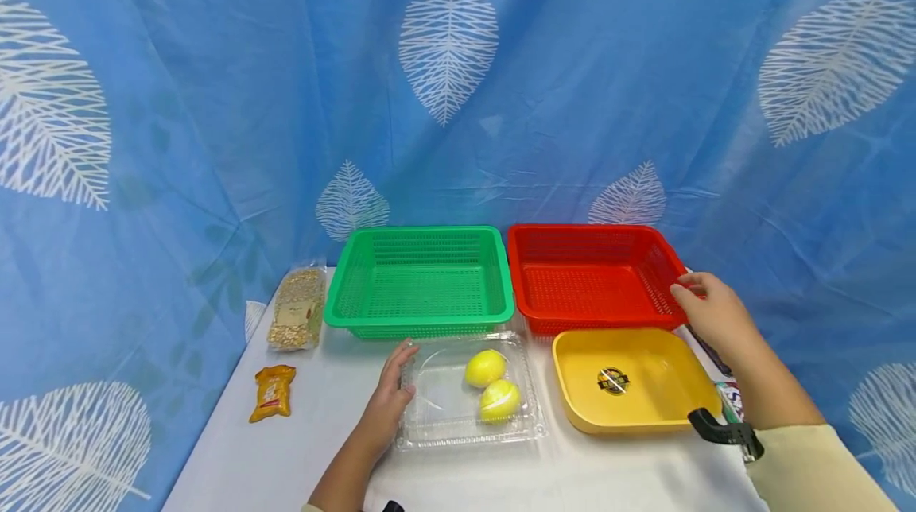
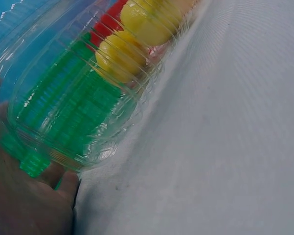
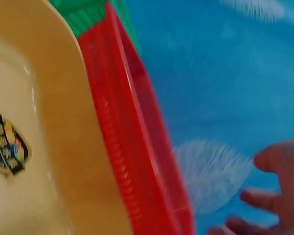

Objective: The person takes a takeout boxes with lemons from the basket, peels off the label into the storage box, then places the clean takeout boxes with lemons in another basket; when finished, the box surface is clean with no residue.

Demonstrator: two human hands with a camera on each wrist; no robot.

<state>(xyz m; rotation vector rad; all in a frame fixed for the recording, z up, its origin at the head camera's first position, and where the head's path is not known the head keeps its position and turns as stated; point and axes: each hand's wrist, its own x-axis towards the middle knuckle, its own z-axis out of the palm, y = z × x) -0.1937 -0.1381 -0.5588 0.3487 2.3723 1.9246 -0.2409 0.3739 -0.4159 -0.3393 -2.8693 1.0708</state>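
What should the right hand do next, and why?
Maybe ease the right hand down to the packet by the yellow tray: that hand looks empty and the packet is close, while the left hand is busy at the clear box.

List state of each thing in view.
Green basket: upright, empty
Red basket: upright, empty
Yellow tray: upright, empty
Clear container: loaded, lid unclear
Yellow fruits: both in container
Orange packet: lying flat
Grain bag: filled
Patterned packet: partly hidden
Dark item: partly hidden
Left hand: at container, grip unclear
Right hand: visibly empty
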